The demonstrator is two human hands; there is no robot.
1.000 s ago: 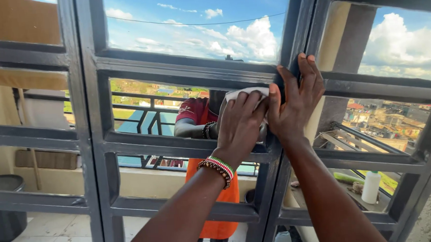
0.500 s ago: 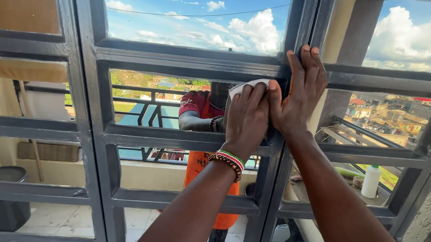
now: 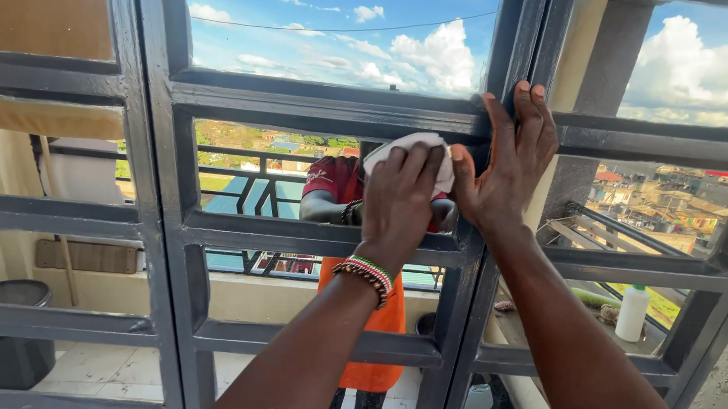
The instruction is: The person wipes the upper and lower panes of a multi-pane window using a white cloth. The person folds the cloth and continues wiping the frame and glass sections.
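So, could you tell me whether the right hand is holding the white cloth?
No, the left hand presses the cloth to the glass, while the right hand grips the frame.

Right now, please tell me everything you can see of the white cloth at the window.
The white cloth looks like soft, thin fabric, crumpled into a small bunch. It lies flat against the glass pane, high in its right corner, just under the grey metal frame bar. The left hand covers most of it, fingers spread and pressing; only the upper edge and right side show. The right hand grips the frame beside it, with its thumb near the cloth.
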